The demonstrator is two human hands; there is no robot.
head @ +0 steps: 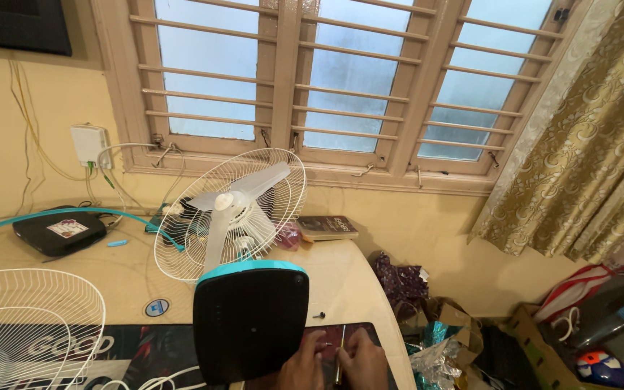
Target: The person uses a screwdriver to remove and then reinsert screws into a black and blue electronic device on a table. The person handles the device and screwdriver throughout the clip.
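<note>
Both hands sit at the near edge of the table [355, 278], just right of the fan's black base [250, 325]. The left hand [303, 367] and the right hand [364, 362] are close together, fingers curled in around a thin screwdriver [339, 354] that stands nearly upright between them; which hand actually pinches it, I cannot tell. The fan [232, 213] lies tipped back on the table, its white blades bare in the rear cage, pointing toward the window [341, 79]. A small dark screw [318, 315] lies on the table just right of the base. The loose front grille [30, 325] rests at the near left. A black box [59, 230] sits far left, a book [326, 227] under the window, and a curtain [586, 137] hangs at right.
</note>
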